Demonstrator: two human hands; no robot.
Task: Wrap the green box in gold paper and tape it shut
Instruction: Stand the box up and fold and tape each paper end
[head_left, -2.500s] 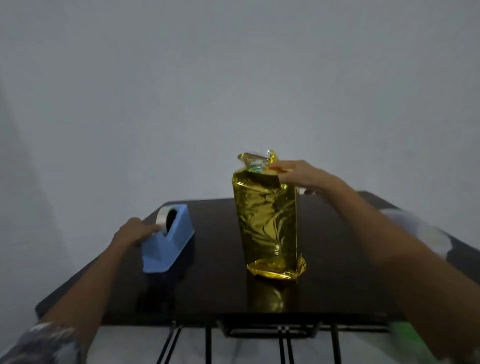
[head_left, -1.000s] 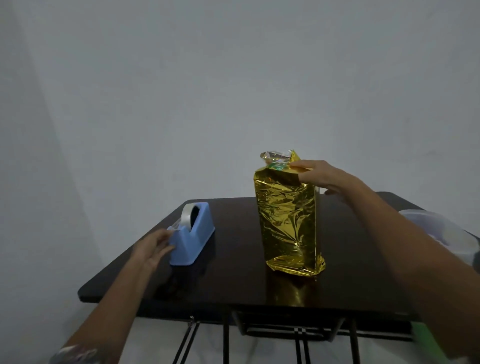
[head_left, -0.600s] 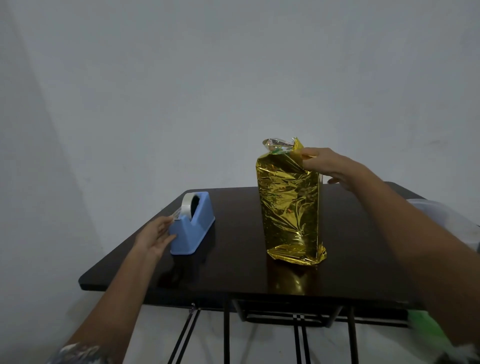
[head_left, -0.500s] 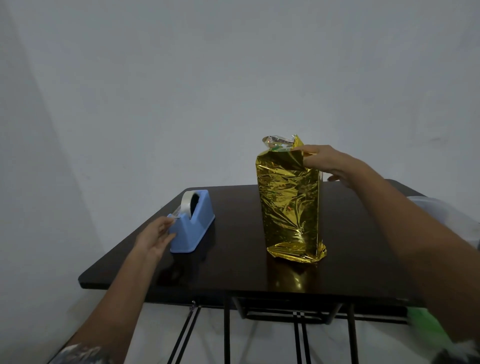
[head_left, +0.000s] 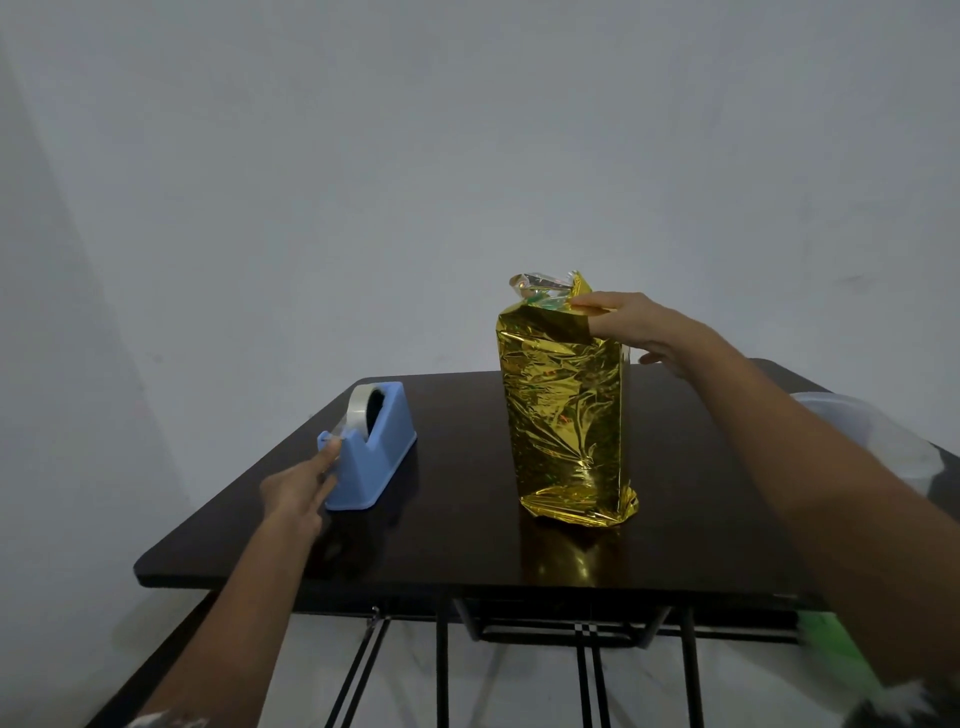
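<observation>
**Reaching for tape while the top fold is held down**

I'm at the taping step. The box (head_left: 569, 415) stands upright in the middle of the worktop (head_left: 452, 525), fully covered in gold paper, only a sliver of green showing at the crumpled top. My right hand (head_left: 631, 325) lies over that top edge, fingers flat, pressing the folded flap down; that grip is a press, not a pinch. My left hand (head_left: 301, 486) is stretched low across the worktop, fingertips pressed together at the tape end on the front lip of the blue dispenser (head_left: 371, 447). Whether tape is actually caught, I cannot tell. Next, I'd judge, comes a clean pull and tear, without the flap springing up.
</observation>
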